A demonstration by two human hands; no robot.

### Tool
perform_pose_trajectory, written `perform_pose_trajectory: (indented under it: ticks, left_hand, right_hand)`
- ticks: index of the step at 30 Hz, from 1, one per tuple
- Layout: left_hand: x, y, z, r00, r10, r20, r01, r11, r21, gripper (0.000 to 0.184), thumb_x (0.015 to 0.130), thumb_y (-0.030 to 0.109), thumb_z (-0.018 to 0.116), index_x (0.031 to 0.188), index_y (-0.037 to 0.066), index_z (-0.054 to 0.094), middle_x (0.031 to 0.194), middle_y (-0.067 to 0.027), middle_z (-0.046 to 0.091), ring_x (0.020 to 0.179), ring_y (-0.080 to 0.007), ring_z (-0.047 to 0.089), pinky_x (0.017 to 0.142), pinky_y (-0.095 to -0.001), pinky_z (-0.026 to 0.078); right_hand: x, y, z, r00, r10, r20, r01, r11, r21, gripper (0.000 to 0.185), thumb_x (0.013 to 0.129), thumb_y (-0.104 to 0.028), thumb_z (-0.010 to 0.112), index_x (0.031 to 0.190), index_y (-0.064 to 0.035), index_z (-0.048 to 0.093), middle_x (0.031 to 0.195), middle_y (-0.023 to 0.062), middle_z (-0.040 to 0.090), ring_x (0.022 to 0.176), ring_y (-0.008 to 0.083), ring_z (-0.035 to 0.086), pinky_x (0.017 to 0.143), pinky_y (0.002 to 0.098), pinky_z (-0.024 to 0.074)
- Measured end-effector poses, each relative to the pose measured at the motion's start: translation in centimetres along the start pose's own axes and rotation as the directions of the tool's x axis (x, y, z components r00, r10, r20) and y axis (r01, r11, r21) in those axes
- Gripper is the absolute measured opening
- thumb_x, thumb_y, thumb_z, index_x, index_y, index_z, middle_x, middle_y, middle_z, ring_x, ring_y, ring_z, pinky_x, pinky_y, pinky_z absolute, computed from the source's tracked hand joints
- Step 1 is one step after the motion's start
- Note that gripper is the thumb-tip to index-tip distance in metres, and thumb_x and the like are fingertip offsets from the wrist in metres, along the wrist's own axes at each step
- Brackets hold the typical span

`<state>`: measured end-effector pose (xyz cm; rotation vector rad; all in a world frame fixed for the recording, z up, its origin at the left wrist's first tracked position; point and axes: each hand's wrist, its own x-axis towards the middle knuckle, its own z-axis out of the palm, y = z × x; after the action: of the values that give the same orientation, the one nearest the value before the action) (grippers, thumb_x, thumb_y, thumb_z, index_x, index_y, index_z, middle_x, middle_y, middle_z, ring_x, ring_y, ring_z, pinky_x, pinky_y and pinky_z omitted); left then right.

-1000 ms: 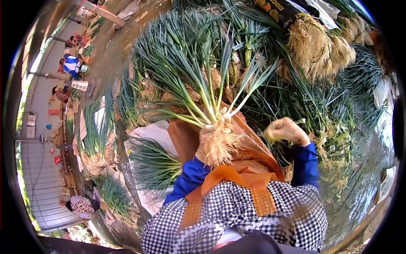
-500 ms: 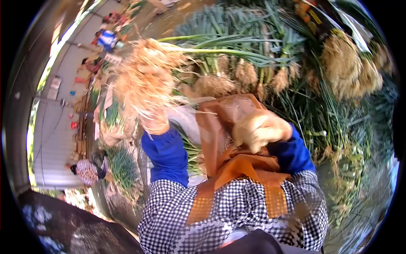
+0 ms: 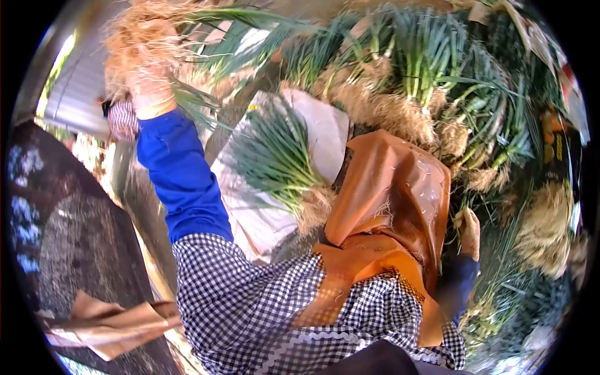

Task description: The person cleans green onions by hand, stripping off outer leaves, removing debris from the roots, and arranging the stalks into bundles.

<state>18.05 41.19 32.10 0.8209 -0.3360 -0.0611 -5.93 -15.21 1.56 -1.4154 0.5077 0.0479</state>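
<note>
At ten o'clock the left hand (image 3: 152, 84) clasps a rooty scallion bunch (image 3: 128, 34); past three, the right hand (image 3: 469, 232) hangs half-curled, its hold unclear.

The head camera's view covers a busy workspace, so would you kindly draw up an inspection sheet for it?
Surface: creased white sheet on the ground, with a single green-leaved bunch lying on it.
Job's things: long green-leaved bunch with straw-coloured, stringy roots, raised at upper left.
Clutter: rows of rooted green bunches beyond; black bag with orange print at right; loose root strands on the shiny brown apron.
Grippers: left hand grips the raised bunch near its roots; right hand is beside the apron, grip unclear.
Cables: nothing seen near the hands.
Surroundings: grey ribbed wall; another person, partly hidden, beyond the left sleeve.
</note>
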Motion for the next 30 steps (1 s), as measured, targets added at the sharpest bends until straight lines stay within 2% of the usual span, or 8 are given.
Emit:
perform_pose_trajectory:
  ticks: [9,13,16,18,19,28,29,30]
  left_hand:
    - [-13.6,-6.6,-13.3,0.943,-0.076,-0.323,0.06,0.996,-0.059,0.048,0.075,0.021,0.055,0.121,0.007,0.05,0.125,-0.0158,0.05,0.1,-0.032,0.057,0.076,-0.0399,0.054]
    - [-30.9,-18.5,-26.6,0.582,-0.098,-0.807,0.391,0.904,0.172,0.044,0.074,0.019,0.057,0.115,0.002,0.056,0.111,-0.0123,0.06,0.099,-0.0246,0.058,0.087,-0.0344,0.047]
    - [-36.1,-23.3,-22.8,0.346,-0.343,-0.873,0.601,0.796,-0.075,0.036,0.075,0.015,0.055,0.109,0.002,0.061,0.104,-0.0113,0.063,0.095,-0.024,0.059,0.088,-0.0347,0.046]
    - [-42.1,-29.4,-28.7,0.385,-0.513,-0.768,0.224,0.859,-0.461,0.032,0.076,0.012,0.053,0.104,-0.001,0.061,0.097,-0.0129,0.065,0.087,-0.0265,0.062,0.083,-0.0361,0.049]
    - [-42.7,-29.6,-28.5,0.316,-0.561,-0.765,0.282,0.825,-0.489,0.03,0.077,0.012,0.052,0.101,-0.003,0.061,0.092,-0.0132,0.066,0.082,-0.0282,0.063,0.077,-0.0371,0.052]
    - [-43.7,-32.0,-28.5,0.186,-0.335,-0.924,0.538,0.821,-0.189,0.033,0.077,0.008,0.052,0.107,-0.005,0.056,0.098,-0.0153,0.064,0.084,-0.0267,0.062,0.075,-0.0354,0.051]
    - [-43.4,-32.1,-29.0,0.204,-0.251,-0.946,0.601,0.795,-0.082,0.033,0.077,0.008,0.052,0.108,-0.005,0.056,0.098,-0.0153,0.064,0.084,-0.0267,0.062,0.075,-0.0354,0.051]
    - [-43.1,-32.0,-29.3,0.218,-0.153,-0.964,0.649,0.761,0.026,0.034,0.078,0.008,0.052,0.108,-0.005,0.056,0.099,-0.0154,0.064,0.084,-0.0267,0.062,0.075,-0.0353,0.051]
  right_hand:
    - [-0.2,2.3,-2.3,0.988,0.154,0.004,-0.153,0.984,-0.087,0.035,0.093,-0.03,0.05,0.074,-0.0017,0.057,0.056,0.0007,0.048,0.052,0.0122,0.043,0.054,0.0259,0.0347]
    - [-1.5,2.8,-2.6,0.973,0.228,-0.04,-0.231,0.954,-0.191,0.034,0.094,-0.029,0.047,0.079,-0.0011,0.06,0.06,0.0018,0.053,0.054,0.0101,0.048,0.054,0.0227,0.0375]
    - [-2.4,3.1,-3.1,0.944,0.328,-0.044,-0.329,0.916,-0.228,0.031,0.094,-0.029,0.047,0.08,-0.0024,0.058,0.06,0.001,0.053,0.053,0.0092,0.047,0.052,0.0217,0.0368]
    - [-2.5,3.7,-3.9,0.914,0.4,-0.067,-0.404,0.886,-0.228,0.031,0.093,-0.029,0.048,0.079,-0.0033,0.057,0.06,0.0007,0.053,0.052,0.0084,0.047,0.05,0.0194,0.035]
    - [-2.6,4.0,-4.7,0.906,0.42,-0.053,-0.421,0.879,-0.223,0.031,0.093,-0.029,0.048,0.079,-0.0035,0.057,0.06,0.001,0.054,0.052,0.0084,0.047,0.05,0.0195,0.0351]
    - [0.6,3.6,-8.7,0.895,0.422,-0.144,-0.438,0.771,-0.461,0.029,0.089,-0.03,0.053,0.088,-0.0023,0.061,0.073,0.007,0.063,0.06,0.0137,0.059,0.055,0.0258,0.0473]
    - [0.6,1.5,-8.3,0.976,0.209,-0.059,-0.176,0.599,-0.781,0.029,0.087,-0.029,0.054,0.09,-0.0002,0.06,0.081,0.0132,0.064,0.07,0.0234,0.062,0.062,0.032,0.0485]
    - [2.0,1.8,-9.1,0.97,-0.149,0.191,0.199,0.039,-0.979,0.03,0.085,-0.028,0.053,0.092,0.001,0.059,0.091,0.0183,0.063,0.083,0.0332,0.06,0.072,0.0388,0.047]
